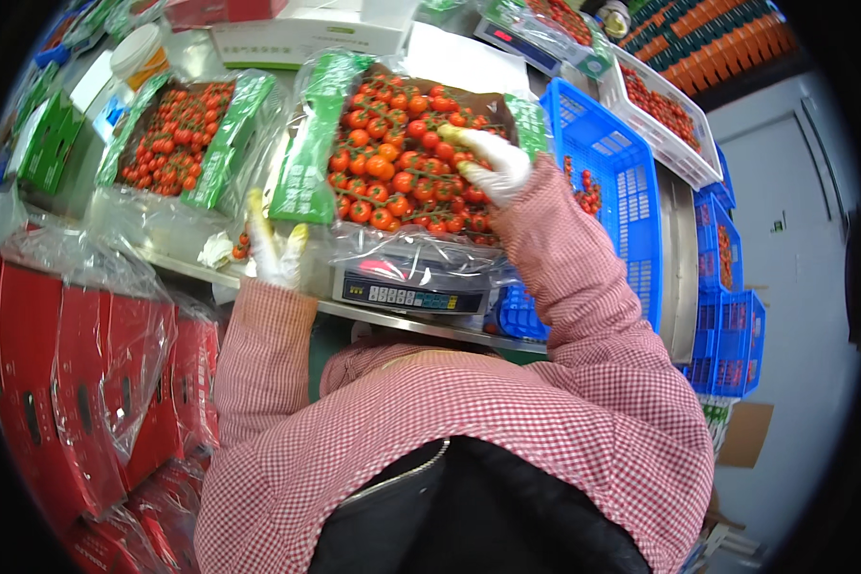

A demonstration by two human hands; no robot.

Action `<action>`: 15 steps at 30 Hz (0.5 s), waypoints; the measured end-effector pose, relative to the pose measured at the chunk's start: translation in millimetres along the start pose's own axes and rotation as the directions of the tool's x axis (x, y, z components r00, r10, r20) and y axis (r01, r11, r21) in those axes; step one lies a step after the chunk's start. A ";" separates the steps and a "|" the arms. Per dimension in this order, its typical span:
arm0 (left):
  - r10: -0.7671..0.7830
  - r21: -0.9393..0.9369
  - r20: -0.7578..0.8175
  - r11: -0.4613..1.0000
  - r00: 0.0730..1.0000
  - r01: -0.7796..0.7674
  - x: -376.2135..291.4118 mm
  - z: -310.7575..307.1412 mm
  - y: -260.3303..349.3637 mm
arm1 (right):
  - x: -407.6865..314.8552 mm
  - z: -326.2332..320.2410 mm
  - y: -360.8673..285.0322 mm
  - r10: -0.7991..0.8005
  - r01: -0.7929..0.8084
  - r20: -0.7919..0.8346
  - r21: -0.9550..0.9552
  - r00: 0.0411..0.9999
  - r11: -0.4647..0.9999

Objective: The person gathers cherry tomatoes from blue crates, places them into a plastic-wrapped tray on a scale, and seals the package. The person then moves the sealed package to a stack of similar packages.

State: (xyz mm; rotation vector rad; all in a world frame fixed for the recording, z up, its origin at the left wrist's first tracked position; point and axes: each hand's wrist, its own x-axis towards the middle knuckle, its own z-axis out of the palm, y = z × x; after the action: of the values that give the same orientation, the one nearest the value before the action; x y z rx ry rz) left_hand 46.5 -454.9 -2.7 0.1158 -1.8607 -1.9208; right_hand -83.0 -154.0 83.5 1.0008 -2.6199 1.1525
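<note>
A green cardboard box (308, 143) lined with clear plastic film stands on a digital scale (412, 290), heaped with cherry tomatoes on the vine (394, 161). My right hand (499, 161), in a white glove with yellowish fingertips, rests over the tomatoes at the box's right side, fingers spread. Whether it pinches a tomato is not plain. Left of the box, my gloved left hand (276, 247) is held apart from it, thumb and fingers spread and nothing between them. Beside that hand, a few loose tomatoes (241, 247) and a crumpled white scrap (216, 250) lie near the table edge.
A second filled green box (212, 168) stands at left. To the right is a blue plastic crate (628, 194) with a few tomatoes; beyond it stands a white crate (671, 118) of tomatoes. Red cartons (79, 387) stand at lower left. Another scale (520, 46) is at the back.
</note>
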 end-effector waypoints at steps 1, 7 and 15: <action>0.159 0.259 -0.094 0.957 0.983 -0.130 -0.4 0.8 12.4 | -14.4 -13.7 4.0 0.065 -0.033 -0.123 0.246 0.990 0.969; 0.386 0.157 0.547 0.824 0.743 -0.544 11.1 67.8 63.3 | -145.8 -160.4 40.5 0.508 -0.275 -0.424 0.499 0.750 0.822; -0.205 0.738 0.668 0.061 0.716 -0.672 45.3 176.3 21.9 | -405.5 -227.7 102.6 0.878 -0.830 -0.449 0.417 0.166 0.370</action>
State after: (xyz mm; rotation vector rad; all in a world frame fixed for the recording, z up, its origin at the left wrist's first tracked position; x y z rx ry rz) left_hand -53.3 -308.5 44.2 -0.5376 -3.0475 0.0678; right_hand 133.9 267.9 41.1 -1.0432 -2.4044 1.3594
